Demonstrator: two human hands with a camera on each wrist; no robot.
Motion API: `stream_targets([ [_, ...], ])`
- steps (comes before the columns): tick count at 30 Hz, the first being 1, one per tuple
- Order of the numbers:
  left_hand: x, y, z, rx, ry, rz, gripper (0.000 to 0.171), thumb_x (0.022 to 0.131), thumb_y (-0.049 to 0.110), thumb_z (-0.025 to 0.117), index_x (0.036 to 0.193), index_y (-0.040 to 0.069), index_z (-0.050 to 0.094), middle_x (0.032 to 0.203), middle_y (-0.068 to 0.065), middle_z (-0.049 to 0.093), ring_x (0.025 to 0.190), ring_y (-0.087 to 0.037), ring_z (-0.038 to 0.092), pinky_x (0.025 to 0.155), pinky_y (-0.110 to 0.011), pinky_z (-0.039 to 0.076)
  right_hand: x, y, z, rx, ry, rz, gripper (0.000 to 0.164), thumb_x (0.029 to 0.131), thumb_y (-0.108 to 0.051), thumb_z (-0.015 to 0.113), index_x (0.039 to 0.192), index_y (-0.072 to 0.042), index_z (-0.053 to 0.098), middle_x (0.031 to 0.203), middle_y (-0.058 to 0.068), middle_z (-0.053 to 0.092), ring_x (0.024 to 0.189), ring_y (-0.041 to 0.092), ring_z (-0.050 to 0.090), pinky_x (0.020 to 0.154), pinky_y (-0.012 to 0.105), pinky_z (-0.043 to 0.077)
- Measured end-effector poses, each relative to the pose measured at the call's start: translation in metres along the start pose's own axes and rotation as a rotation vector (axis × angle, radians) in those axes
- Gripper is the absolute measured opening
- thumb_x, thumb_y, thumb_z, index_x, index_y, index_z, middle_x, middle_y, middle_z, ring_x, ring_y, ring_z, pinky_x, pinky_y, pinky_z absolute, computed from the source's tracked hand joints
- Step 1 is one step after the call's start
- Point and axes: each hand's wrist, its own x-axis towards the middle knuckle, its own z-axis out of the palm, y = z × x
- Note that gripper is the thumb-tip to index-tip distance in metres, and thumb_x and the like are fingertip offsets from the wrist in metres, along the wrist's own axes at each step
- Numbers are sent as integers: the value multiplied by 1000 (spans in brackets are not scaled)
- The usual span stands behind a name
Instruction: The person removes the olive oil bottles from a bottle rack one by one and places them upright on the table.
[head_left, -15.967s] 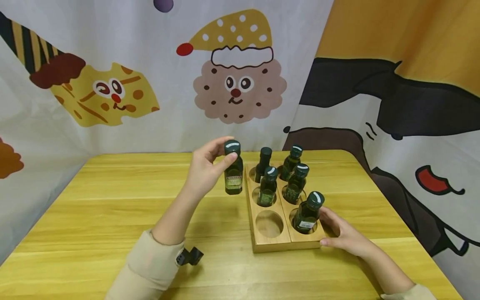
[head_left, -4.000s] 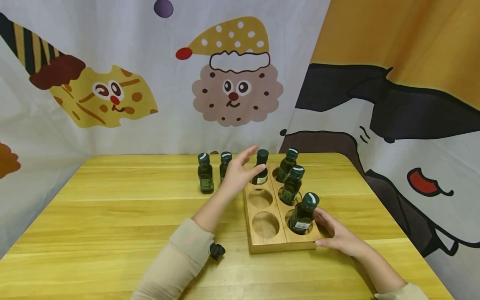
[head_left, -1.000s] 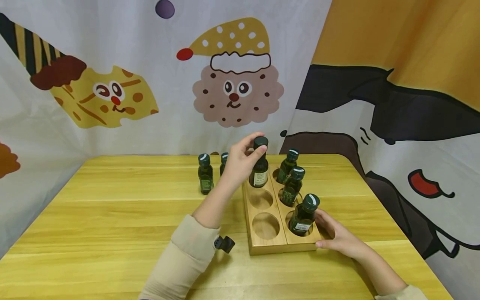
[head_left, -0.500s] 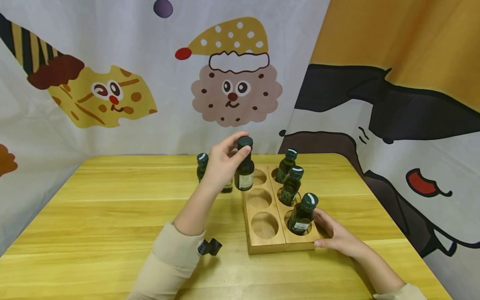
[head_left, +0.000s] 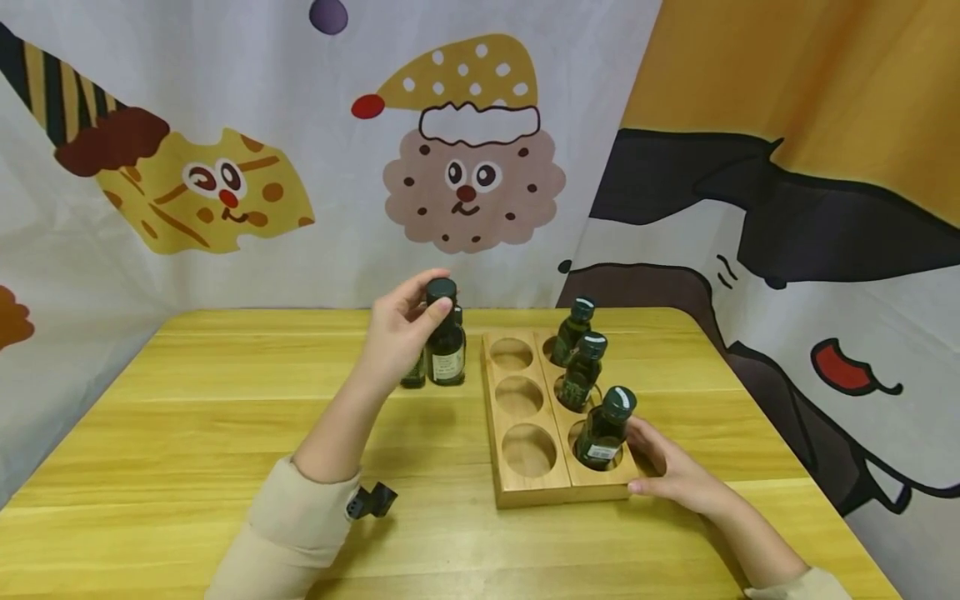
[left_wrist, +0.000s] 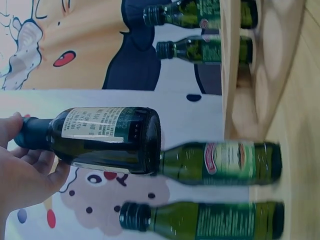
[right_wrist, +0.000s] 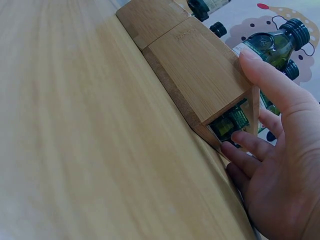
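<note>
My left hand (head_left: pixel 401 329) pinches a small dark-green glass bottle (head_left: pixel 447 358) by its cap and neck, upright, left of the wooden rack (head_left: pixel 531 493). The left wrist view shows its cream label, with the bottle's base overlapping another bottle (left_wrist: pixel 227 162) standing behind it. Beside that one is a second green-labelled bottle (left_wrist: pixel 225 222), partly hidden by my hand in the head view. My right hand (head_left: pixel 678 475) grips the rack's near right corner, thumb on the front edge and fingers along the open side. Three bottles stand in the rack's right row; the left row's round holes show bare wood.
Within the rack, the nearest bottle (head_left: pixel 603 429) stands by my right hand, with the middle bottle (head_left: pixel 582 375) and the far bottle (head_left: pixel 572 333) behind. A printed curtain (head_left: pixel 300 279) hangs along the back edge of the wooden table (head_left: pixel 225 417).
Several seconds ago two bottles came to stand left of the rack. Within the last second my left hand has lifted the bottle from the far left hole and carried it left. The right hand stays put.
</note>
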Motion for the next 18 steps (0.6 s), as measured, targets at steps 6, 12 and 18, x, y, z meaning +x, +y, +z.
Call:
stream_targets([
  [6, -6, 0, -21, 5, 26, -10, 34, 95, 3, 59, 129, -2, 56, 118, -22, 62, 107, -24, 61, 83, -30, 52, 0, -1, -1, 3, -4, -10, 82, 81, 4, 70, 146, 9, 20, 141, 38, 31, 126, -3, 37, 100, 13, 27],
  [12, -9, 0, -40, 38, 38, 3, 35, 96, 4, 57, 130, -2, 54, 119, -22, 61, 107, -22, 61, 85, -27, 51, 1, -1, 0, 7, -7, -18, 81, 81, 3, 70, 146, 8, 22, 140, 37, 32, 126, -1, 38, 101, 14, 27],
  [18, -10, -2, -57, 101, 44, -16, 35, 97, 8, 56, 131, -2, 53, 120, -23, 61, 112, -29, 59, 87, -25, 50, 1, 2, 0, -2, -4, -25, 81, 80, 3, 70, 147, 3, 24, 141, 34, 35, 127, 2, 39, 101, 15, 28],
])
